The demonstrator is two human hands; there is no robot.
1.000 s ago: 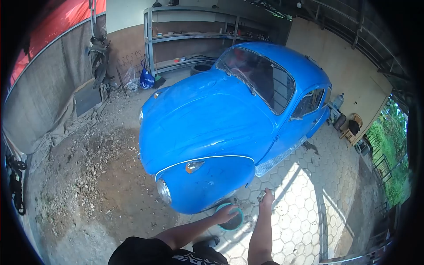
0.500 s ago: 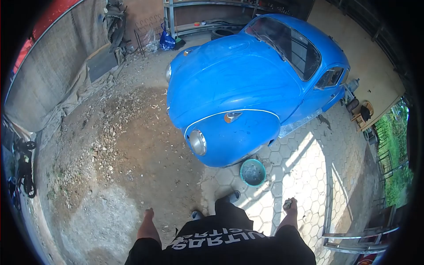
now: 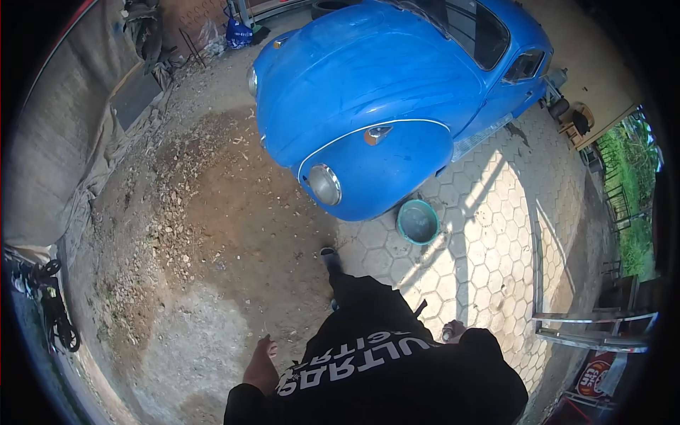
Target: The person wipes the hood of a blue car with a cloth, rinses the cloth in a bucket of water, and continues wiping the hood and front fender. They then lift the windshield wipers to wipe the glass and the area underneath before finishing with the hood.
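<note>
My left hand [image 3: 267, 348] hangs beside my body over the bare ground, its fingers loosely curled and partly apart, with nothing seen in it. Near my right hip, my right hand [image 3: 457, 329] is closed around a small greyish crumpled thing [image 3: 447, 333], too small to identify and partly covered by the fingers. Ahead stands a blue rounded car [image 3: 382, 92], its front fender and headlight towards me. A teal basin [image 3: 418, 241] with murky liquid rests on the paving by that fender, apart from both hands.
Hexagonal paving [image 3: 489, 262] lies to the right, gravel and dirt [image 3: 234, 191] to the left. A metal frame [image 3: 595, 329] stands at the lower right. Cloth sheeting [image 3: 64, 127] lines the left side, and a blue bag [image 3: 238, 32] sits at the back.
My view has tipped down and I have stepped forward and turned a little. The car and basin now appear higher up. My right hand has drawn in towards my hip, still holding the greyish thing.
</note>
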